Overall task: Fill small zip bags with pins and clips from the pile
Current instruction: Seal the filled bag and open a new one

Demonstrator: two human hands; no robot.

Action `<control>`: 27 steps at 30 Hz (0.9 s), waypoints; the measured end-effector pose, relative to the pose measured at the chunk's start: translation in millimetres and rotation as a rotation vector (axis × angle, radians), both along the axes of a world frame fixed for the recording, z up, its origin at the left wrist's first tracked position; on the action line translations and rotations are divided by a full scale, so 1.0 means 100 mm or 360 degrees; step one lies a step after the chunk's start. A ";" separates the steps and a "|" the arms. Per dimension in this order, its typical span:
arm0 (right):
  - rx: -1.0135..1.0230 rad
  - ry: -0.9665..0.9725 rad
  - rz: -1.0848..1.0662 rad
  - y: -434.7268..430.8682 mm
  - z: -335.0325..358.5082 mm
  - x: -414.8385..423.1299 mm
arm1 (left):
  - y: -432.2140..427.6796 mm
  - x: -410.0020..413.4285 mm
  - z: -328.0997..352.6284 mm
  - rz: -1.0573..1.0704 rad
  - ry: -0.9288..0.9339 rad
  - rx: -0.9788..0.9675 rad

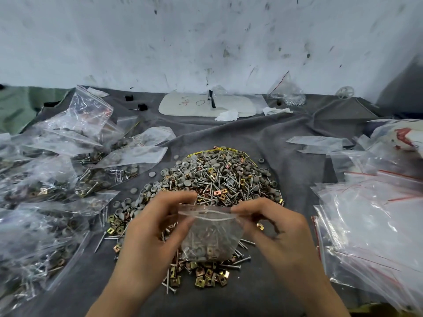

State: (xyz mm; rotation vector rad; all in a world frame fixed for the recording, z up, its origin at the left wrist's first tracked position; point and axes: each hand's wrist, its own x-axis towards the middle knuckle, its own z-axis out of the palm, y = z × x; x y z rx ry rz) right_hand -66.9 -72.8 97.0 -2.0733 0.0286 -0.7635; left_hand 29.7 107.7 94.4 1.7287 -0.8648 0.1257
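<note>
**Both hands hold one small zip bag over the pile**

At 6 o'clock, nearest to the camera, bare gray cloth [229, 300] covers the table. Just above it the two hands meet. The left hand [146, 229] pinches the left end of the bag's zip strip between thumb and forefinger, and the right hand [281, 234] pinches the right end in the same way, so both grips are closed on the small zip bag [210, 236]. The bag hangs upright between them, over the near edge of the pile. In its bottom lie pins, gray caps and a brass clip. I cannot tell if the mouth is fully pressed together.

Under the bag, brass square clips [210, 276] and loose pins lie on the cloth. Behind the hands, toward 12 o'clock, the pile [215, 177] rises – gray round caps, long pins and brass clips mixed together.

At 9 o'clock filled bags [57, 170] lie in a heap. At 3 o'clock there is a stack of empty bags [370, 225] with red zip lines.

Far at 12 o'clock a white board [183, 106] with red writing lies flat, with crumpled tissue [227, 115] at its near edge – behind it stands the stained white wall [206, 30].
</note>
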 end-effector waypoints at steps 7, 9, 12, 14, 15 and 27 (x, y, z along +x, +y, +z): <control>0.0370 0.0083 -0.0105 -0.01 -0.04 -0.03 | 0.00 0.04 -0.08 -0.0021 0.0570 -0.0351; 0.0402 0.0097 -0.0116 -0.01 -0.02 -0.04 | 0.00 0.05 -0.08 -0.0046 0.0537 -0.0342; 0.0357 0.0110 -0.0144 -0.03 -0.02 -0.03 | 0.00 0.08 -0.09 -0.0063 0.0433 -0.0334; 0.0298 0.0102 -0.0156 -0.03 -0.03 -0.03 | 0.00 0.09 -0.11 -0.0083 0.0393 -0.0323; 0.0277 0.0090 -0.0157 -0.04 -0.03 -0.04 | 0.00 0.09 -0.12 -0.0099 0.0386 -0.0316; -0.0502 0.0141 -0.0012 0.13 0.20 0.10 | -0.17 -0.07 -0.12 -0.0176 0.0063 -0.0084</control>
